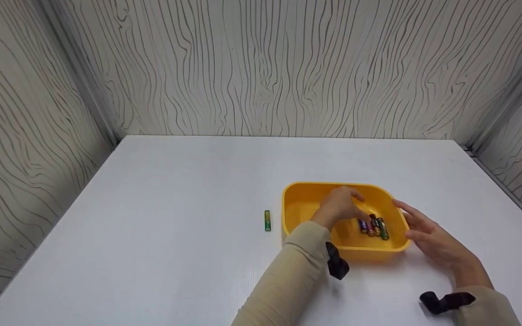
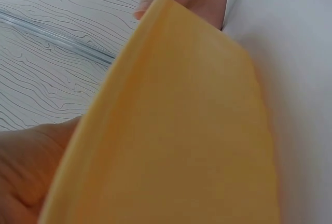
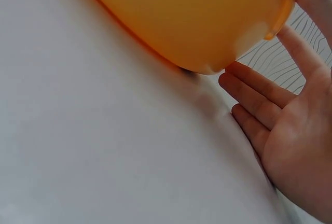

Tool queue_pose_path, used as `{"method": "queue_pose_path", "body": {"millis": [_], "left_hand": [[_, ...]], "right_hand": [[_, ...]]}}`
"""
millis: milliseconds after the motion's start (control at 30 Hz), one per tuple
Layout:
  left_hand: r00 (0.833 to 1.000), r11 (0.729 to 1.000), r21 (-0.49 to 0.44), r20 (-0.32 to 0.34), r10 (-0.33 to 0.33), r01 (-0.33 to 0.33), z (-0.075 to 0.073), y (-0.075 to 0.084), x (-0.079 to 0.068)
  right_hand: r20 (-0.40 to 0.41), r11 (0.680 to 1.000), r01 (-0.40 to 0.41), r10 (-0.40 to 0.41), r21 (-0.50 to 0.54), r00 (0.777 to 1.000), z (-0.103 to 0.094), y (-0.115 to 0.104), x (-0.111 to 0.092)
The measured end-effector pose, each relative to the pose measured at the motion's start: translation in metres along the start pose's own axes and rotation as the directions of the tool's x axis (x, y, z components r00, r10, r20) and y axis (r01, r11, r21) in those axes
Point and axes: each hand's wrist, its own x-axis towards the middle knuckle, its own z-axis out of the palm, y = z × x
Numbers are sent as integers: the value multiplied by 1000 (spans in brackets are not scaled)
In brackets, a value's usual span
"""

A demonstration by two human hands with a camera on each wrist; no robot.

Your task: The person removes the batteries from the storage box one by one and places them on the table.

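Note:
A yellow plastic bin [image 1: 304, 208] stands on the white table, its outer wall filling much of the left wrist view. Several small batteries [image 1: 377, 227] with purple, pink, dark and green wraps lie side by side on its floor, toward the right. My left hand [image 1: 339, 204] reaches down inside the bin, fingers spread and bent a little, thumb close to the batteries; nothing shows in its grasp. At the bin's right end, my right hand [image 1: 435, 240] rests its fingertips [image 3: 228, 79] against the outer wall and rim, fingers mostly straight.
A single green battery [image 1: 267, 221] lies on the white table [image 1: 166, 217], left of the bin. Wood-grain patterned panels [image 1: 261, 68] close off the back and both sides. Each sleeve cuff carries a small black mount [image 1: 336, 261].

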Motion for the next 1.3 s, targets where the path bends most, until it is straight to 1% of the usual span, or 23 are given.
{"method": "queue_pose_path", "body": {"millis": [133,367,600,633,667,833,933,1067,1133,1300], "left_hand": [[999,998,52,14,-40,39,4,0,1],[994,994,52,48,-103,100,10,-3,1],[990,986,95,39,-138,134,14,-2,2],[990,985,115,35,-136,131,15,-2,2],[989,984,112,34,-142,137,15,-1,2],[995,967,235,16,-101,94,17,0,1],[994,960,262,16,-104,97,18,1,1],[995,939,332,7,-102,94,19,2,1],[996,921,381,3,-90,82,20,2,2],[997,897,436,7,-76,66,20,3,4]], "right_hand": [[-1,1000,-7,7,-16,1000,1,0,2],[-33,998,-26,24,-54,999,0,0,1],[-26,999,-14,13,-34,1000,-1,1,1],[-23,999,-9,8,-33,1000,-1,1,1],[-19,1000,-5,4,-31,1000,-1,1,1],[-16,999,-3,2,-48,1000,-1,2,1],[-16,999,-5,4,-48,1000,-1,2,1],[-2,1000,10,-10,-19,1000,-1,2,1],[-1,1000,14,-14,-6,1000,-1,2,1],[-8,1000,2,-3,-30,1000,-1,2,0]]}}
